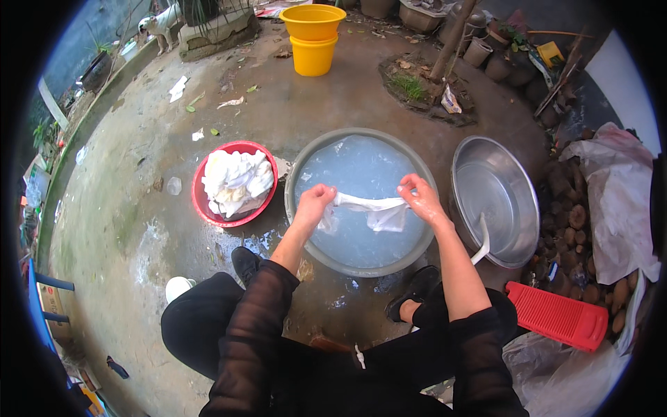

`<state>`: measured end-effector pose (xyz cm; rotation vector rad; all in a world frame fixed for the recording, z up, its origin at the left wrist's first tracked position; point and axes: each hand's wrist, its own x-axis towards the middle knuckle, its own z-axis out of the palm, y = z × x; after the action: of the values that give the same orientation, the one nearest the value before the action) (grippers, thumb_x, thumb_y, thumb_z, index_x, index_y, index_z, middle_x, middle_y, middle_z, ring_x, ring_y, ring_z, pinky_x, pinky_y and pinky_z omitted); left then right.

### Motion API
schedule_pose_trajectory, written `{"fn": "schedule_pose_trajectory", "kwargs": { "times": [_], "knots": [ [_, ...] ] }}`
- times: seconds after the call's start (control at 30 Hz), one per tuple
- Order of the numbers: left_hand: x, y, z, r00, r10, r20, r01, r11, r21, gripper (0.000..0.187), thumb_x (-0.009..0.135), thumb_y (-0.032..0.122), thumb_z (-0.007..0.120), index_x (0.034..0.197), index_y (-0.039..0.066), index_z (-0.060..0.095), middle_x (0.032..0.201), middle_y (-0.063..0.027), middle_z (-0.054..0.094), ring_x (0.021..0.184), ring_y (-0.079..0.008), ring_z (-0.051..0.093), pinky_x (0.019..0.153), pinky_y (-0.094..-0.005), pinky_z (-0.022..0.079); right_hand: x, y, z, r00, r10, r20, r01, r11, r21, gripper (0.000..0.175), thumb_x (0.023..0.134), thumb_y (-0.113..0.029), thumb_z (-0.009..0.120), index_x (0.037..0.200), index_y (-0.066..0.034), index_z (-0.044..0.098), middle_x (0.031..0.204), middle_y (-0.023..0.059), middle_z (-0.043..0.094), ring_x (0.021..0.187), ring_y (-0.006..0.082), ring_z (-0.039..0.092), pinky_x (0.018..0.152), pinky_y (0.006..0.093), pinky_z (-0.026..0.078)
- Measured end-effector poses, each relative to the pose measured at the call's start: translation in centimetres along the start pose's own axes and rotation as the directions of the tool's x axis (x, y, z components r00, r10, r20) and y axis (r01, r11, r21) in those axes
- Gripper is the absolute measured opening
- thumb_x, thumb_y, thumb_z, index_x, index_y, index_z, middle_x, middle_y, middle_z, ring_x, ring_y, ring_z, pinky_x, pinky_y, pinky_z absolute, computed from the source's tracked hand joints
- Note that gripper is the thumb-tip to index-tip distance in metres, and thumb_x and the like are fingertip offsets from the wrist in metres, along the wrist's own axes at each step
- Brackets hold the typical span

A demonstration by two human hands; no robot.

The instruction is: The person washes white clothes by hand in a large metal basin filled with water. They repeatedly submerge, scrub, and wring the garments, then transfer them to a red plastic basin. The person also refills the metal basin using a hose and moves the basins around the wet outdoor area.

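Between my two hands a wet white cloth point(371, 204) is stretched over a large grey tub point(360, 272) of cloudy bluish water point(359, 161). My left hand point(315, 200) pinches its left end, and my right hand point(421, 197) grips the right end. Parts of the cloth hang down to the water; I cannot tell how far they dip in. Left of the tub stands a red basin point(232, 224) heaped with white laundry point(237, 180). On the right is a wide metal basin point(495, 198), with a white hose point(484, 240) over its near rim.
A red washboard point(557, 316) lies at the right beside plastic sheeting point(615, 208) and stacked logs point(576, 216). Two stacked yellow buckets point(312, 49) stand at the back, left of a tree bed point(411, 86). A white dog point(164, 25) is far left. My knees flank the tub's near side.
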<state>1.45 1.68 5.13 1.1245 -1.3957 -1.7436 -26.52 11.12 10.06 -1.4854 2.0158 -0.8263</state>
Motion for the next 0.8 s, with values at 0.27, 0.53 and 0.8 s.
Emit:
{"fn": "schedule_pose_trajectory", "kwargs": {
  "times": [0.27, 0.53, 0.8],
  "knots": [
    [-2.2, 5.0, 3.3, 0.982, -0.015, 0.188, 0.026, 0.998, -0.052, 0.024, 0.100, 0.027, 0.048, 0.089, 0.006, 0.053, 0.081, -0.0073, 0.065, 0.064, -0.0145, 0.065, 0.050, -0.0250, 0.042, -4.7, -0.1, 6.4, 0.992, 0.128, -0.008, -0.129, 0.991, -0.031, 0.033, 0.074, -0.013, 0.067, 0.107, -0.0130, 0.065, 0.108, 0.0127, 0.060, 0.103, 0.0292, 0.060, 0.091, 0.0374, 0.047],
    [0.9, 0.1, -0.5, 0.794, 0.597, -0.111, -0.364, 0.614, 0.700, 0.026, 0.088, 0.022, 0.063, 0.105, 0.003, 0.060, 0.083, -0.0099, 0.067, 0.080, -0.0248, 0.066, 0.075, -0.0330, 0.051, -3.5, -3.2, 5.6, 1.000, -0.028, -0.004, 0.028, 0.980, 0.196, 0.028, 0.083, -0.031, 0.063, 0.099, -0.0080, 0.069, 0.085, 0.0139, 0.068, 0.078, 0.0267, 0.066, 0.074, 0.0359, 0.050],
    [-4.3, -3.0, 7.0, 0.994, 0.104, -0.031, -0.099, 0.985, 0.140, 0.020, 0.084, 0.016, 0.069, 0.098, 0.003, 0.063, 0.085, -0.0068, 0.068, 0.079, -0.0133, 0.061, 0.074, -0.0290, 0.049, -2.1, -6.5, 2.5, 0.974, -0.002, 0.227, -0.089, 0.916, 0.390, 0.032, 0.089, -0.032, 0.062, 0.090, -0.0006, 0.070, 0.080, 0.0055, 0.068, 0.075, 0.0119, 0.061, 0.069, 0.0301, 0.048]
  ]
}}
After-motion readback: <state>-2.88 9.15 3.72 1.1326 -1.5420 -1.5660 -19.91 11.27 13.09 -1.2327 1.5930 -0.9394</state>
